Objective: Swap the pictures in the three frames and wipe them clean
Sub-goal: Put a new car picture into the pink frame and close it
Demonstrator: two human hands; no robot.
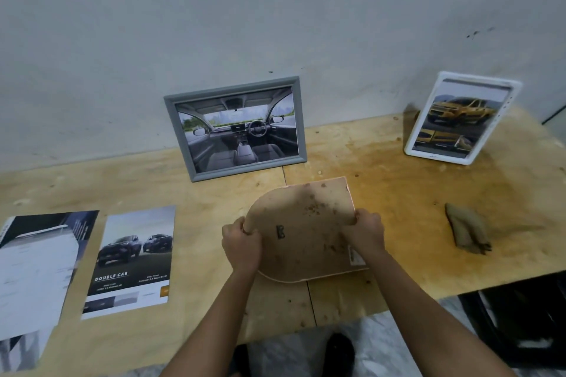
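While it faces down, left hand (242, 243) and right hand (364, 231) grip the pink frame (301, 217).

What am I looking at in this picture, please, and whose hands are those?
There is no machine here: a person wears a wide-angle camera on the head, so the single picture looks forward and down at their own arms. The left hand and right hand grip opposite edges of a pink frame lying face down, its stained brown back up, on a plywood table. A grey frame with a car-interior picture stands at the wall; a white frame showing a yellow truck stands to the right. Two loose prints lie at the left, and a crumpled brown cloth at the right.
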